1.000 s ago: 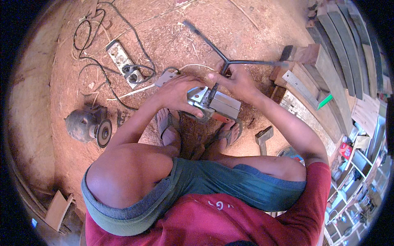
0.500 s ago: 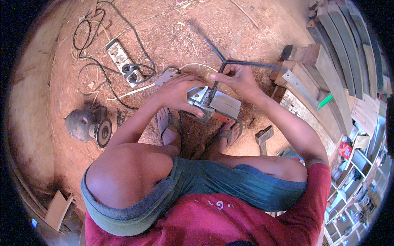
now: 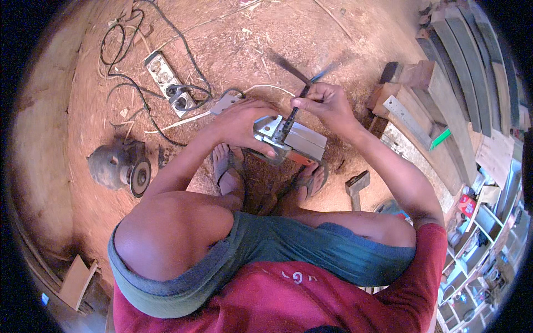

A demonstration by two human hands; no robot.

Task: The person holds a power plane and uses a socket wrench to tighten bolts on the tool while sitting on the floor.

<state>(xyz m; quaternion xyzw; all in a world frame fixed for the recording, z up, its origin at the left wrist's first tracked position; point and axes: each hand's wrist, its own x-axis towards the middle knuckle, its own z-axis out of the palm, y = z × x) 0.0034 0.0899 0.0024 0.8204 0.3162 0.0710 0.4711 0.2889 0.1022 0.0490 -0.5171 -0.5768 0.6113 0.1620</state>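
An electric hand planer lies upturned between my feet, its flat metal sole facing up. My left hand is wrapped over its left end, the thumb along the near side. A dark Y-shaped socket wrench stands tilted in the slot by the cutter drum, one leg down among the metal parts. High on that leg, close to the junction, my right hand grips it with thumb and fingers. The wrench's other two arms are smeared by motion. Its socket end is partly hidden inside the planer.
At left sits a bench grinder with a round wheel. A white power strip and tangled cables lie beyond it. A hammer rests right of my foot. Wooden beams, a green-handled try square and a cluttered shelf fill the right.
The wrench's upper arms have swung round to new angles. My right hand has shifted slightly on the wrench; my left hand and the planer stay in place.
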